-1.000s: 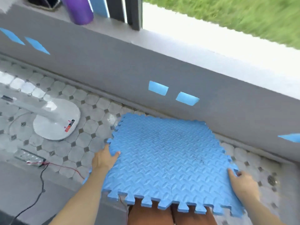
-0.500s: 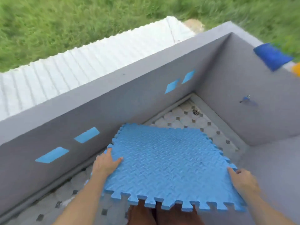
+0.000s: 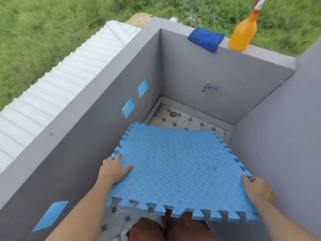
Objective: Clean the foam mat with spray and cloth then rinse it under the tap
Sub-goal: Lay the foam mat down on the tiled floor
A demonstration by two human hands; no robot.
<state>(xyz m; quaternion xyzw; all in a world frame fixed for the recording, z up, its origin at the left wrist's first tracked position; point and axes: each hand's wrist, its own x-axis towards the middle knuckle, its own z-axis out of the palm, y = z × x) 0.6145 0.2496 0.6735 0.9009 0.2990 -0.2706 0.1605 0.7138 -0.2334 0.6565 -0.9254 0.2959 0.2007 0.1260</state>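
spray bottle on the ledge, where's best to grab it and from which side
Take the orange spray bottle round its narrow neck just below the nozzle, coming from its open right side. It stands upright on the wall ledge, and the blue cloth lies close on its left.

The gray wall ledge at the far end carries two things side by side — a folded blue cloth (one edge hanging over the inner face) and an orange spray bottle standing upright. Below, the tiled floor has a round metal drain.
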